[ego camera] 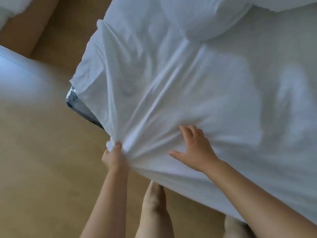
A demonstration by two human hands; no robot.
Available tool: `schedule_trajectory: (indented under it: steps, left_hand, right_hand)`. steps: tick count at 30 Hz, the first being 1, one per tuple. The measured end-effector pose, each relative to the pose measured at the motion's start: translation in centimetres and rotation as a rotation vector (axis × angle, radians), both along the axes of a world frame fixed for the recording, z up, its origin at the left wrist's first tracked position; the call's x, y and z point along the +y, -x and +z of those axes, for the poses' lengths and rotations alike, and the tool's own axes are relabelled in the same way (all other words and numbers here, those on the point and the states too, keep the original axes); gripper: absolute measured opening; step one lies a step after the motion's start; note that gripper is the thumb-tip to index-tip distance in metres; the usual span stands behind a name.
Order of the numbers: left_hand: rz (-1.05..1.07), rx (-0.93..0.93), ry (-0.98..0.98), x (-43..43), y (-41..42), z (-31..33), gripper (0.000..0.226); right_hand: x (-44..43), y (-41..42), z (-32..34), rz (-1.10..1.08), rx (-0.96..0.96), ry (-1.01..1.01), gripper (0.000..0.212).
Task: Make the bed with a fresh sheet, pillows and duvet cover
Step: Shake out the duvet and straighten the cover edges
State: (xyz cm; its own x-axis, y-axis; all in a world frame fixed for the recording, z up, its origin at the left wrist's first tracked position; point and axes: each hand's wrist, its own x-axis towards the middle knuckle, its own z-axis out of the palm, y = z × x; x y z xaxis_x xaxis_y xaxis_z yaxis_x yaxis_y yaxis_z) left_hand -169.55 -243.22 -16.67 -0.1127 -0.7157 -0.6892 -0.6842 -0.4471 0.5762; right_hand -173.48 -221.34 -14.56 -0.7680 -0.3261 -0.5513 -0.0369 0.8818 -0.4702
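A white sheet (197, 93) covers the bed, creased into folds that fan out from the near left corner. My left hand (114, 156) grips a bunched edge of the sheet at that corner, pulled out past the mattress. My right hand (195, 148) lies flat on the sheet with fingers spread, just right of the bunch. A white pillow (202, 16) lies at the far end of the bed. A dark corner of the bed base (77, 103) shows uncovered at the left edge.
Tan floor (42, 160) runs along the left and front of the bed. A blurred white object (18, 73) stands at the left, and more white fabric (10, 7) lies at the top left. My bare legs (154, 212) stand against the bed's near edge.
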Motion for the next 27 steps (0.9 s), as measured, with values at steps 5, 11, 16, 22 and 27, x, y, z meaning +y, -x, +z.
schedule_trajectory:
  steps: [5,11,16,22,27]
  left_hand:
    - [-0.182,-0.250,-0.111,-9.4,-4.1,-1.0,0.034]
    - [-0.342,-0.129,0.126,-17.2,11.5,-3.4,0.088]
    - [-0.043,-0.190,0.132,-22.7,17.1,-6.1,0.063]
    - [-0.126,-0.396,0.067,-28.5,10.2,-7.9,0.040]
    - [-0.325,-0.400,0.266,-27.8,14.0,-6.0,0.045]
  right_hand:
    - [-8.9,0.6,-0.6,0.106,0.002,-0.179,0.082]
    - [-14.7,6.2,-1.1,-0.010,0.131,-0.139,0.072]
    - [-18.8,10.4,-1.8,-0.001,0.200,-0.161,0.070]
    - [-21.8,12.2,-2.5,0.083,0.163,-0.176,0.067]
    - [-23.2,13.1,-2.6,0.105,0.203,-0.146,0.062]
